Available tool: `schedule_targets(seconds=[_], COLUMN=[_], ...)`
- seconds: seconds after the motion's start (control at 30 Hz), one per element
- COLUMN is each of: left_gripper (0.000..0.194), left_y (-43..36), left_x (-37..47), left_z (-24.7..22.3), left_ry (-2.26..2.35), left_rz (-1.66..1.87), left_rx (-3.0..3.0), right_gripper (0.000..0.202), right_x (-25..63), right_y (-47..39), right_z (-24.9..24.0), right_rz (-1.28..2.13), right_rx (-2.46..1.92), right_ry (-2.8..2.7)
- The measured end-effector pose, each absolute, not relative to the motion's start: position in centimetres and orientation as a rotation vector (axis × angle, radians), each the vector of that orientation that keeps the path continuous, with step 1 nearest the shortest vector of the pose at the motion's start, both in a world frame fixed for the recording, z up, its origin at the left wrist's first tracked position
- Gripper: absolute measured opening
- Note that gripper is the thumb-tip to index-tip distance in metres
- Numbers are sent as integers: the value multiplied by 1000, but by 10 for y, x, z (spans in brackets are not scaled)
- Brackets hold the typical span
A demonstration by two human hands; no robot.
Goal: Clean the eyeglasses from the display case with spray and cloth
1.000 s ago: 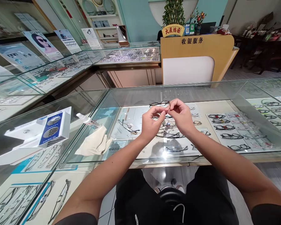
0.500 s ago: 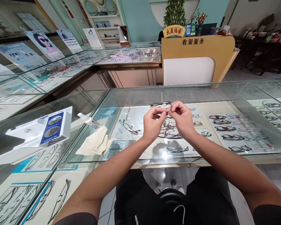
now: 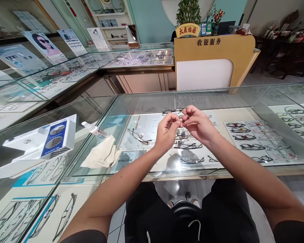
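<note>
My left hand (image 3: 167,133) is raised over the glass counter, thumb and forefinger pinched together. Close against it, my right hand (image 3: 201,125) has its fingers curled, thumb side towards the left fingertips. Something small and thin shows between the fingertips, mostly covered by them, and its kind is unclear. A pair of dark-rimmed glasses (image 3: 169,111) is partly hidden behind my hands. Below them, more eyeglasses (image 3: 188,145) show through the glass top. A cream cloth (image 3: 101,153) lies left of my hands, beside a white spray bottle (image 3: 93,129).
At the left stands an open white and blue box (image 3: 56,140) on the counter. Several frames (image 3: 252,147) are laid out in rows under the glass at right. Beyond the counter stands a yellow cashier desk (image 3: 215,50). The counter's front edge (image 3: 167,178) runs above my knees.
My right hand has turned and its fingers have shifted up from the tight fingertip-to-fingertip pinch. The left hand keeps its pinch. The camera view has moved slightly.
</note>
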State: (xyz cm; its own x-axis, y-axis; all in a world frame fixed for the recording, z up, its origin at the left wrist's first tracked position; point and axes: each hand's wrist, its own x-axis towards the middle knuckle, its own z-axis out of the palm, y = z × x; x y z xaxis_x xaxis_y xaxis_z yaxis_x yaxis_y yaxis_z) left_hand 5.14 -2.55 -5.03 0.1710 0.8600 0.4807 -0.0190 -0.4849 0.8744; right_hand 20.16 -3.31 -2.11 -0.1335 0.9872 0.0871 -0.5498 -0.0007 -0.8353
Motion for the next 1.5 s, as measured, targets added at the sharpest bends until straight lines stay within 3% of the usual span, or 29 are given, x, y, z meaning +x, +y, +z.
schedule_targets(seconds=[0.13, 0.37, 0.57, 0.7, 1.0, 1.23, 1.37, 1.5], left_gripper=[29, 44, 13, 12, 15, 10, 16, 21], left_y=[-22, -13, -19, -21, -21, -16, -11, -5], left_x=[34, 11, 14, 13, 10, 5, 0, 1], left_z=[-39, -19, -19, -18, -20, -14, -6, -10], left_ry=[775, 813, 829, 897, 1002, 735, 687, 702], left_rz=[1346, 709, 222, 105, 22, 200, 450, 913], left_rx=[1993, 2460, 2609, 2632, 2665, 2354, 1969, 1624], right_gripper=[39, 40, 41, 41, 42, 33, 18, 17], right_x=[210, 215, 218, 218, 218, 234, 247, 243], right_y=[-29, -25, -25, -25, -28, -17, -8, -6], right_z=[-14, -13, -11, -10, -8, -3, -2, -9], right_rz=[1683, 1731, 1797, 1823, 1905, 1801, 1601, 1490], right_rx=[-598, -541, -486, -457, -419, -440, -519, -628], right_ry=[-900, -856, -819, -793, -781, -852, -849, -906])
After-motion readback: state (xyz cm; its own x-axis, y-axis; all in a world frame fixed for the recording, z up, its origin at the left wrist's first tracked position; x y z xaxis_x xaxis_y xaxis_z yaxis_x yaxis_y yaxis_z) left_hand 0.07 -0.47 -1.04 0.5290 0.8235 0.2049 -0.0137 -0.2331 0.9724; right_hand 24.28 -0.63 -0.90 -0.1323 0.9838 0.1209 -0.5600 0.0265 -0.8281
